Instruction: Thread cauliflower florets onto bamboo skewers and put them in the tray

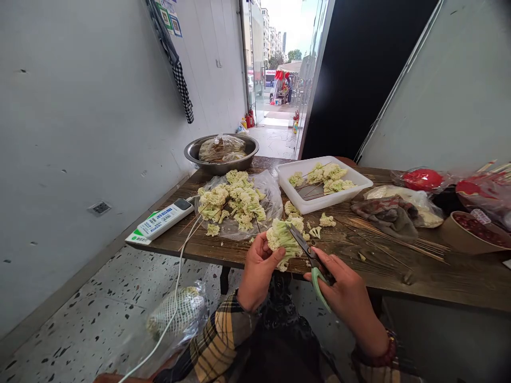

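Observation:
My left hand is closed around a chunk of cauliflower, held just above the near edge of the wooden table. My right hand grips green-handled scissors whose blades point into the cauliflower chunk. A pile of cut cauliflower florets lies on a clear plastic bag to the left. A white tray behind holds more florets threaded on skewers. Loose florets lie between the tray and my hands.
A metal bowl with a plastic-wrapped bundle stands at the table's far left. A power strip with a white cable lies at the left edge. Bamboo skewers, a cloth, red bags and a paper bowl sit right. A netted bag lies on the floor.

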Motion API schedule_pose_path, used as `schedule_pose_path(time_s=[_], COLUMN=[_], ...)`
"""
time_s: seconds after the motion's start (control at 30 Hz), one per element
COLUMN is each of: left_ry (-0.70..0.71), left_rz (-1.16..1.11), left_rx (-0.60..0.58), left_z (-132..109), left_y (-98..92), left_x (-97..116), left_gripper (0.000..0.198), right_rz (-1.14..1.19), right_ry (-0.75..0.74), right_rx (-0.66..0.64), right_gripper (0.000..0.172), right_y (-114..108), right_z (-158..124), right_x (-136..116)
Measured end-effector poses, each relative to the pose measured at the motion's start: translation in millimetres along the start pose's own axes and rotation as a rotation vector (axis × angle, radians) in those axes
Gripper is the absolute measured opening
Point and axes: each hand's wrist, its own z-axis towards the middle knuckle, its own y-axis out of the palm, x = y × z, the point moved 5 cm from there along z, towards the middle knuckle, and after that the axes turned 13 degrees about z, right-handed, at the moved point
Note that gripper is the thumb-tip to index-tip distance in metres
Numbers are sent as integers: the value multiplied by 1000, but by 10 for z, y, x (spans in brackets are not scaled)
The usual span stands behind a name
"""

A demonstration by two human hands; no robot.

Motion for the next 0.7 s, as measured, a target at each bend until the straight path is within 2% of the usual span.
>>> schedule_pose_path(time_s=[0.4, 0.5, 0.6, 0.7], left_ry=[-58, -101, -163, -198], left_rz=[-52, -107, -206, -288], left_rx=[-39, -43, -34, -12], left_z=[-17, 7, 59, 115], left_y=[59, 37, -28, -98], left_x=[-4, -9, -31, -49], left_gripper=[36, 36, 37, 40], right_rz=[89, 194, 336, 551], right_ry=[-18, 78, 254, 400], right_rx=[23, 97, 184, 171], right_gripper=[44, 45, 47, 50], right_y=[-16, -58, -139, -147], right_z=[-12, -18, -38, -57], right_x=[45, 134, 257, 303])
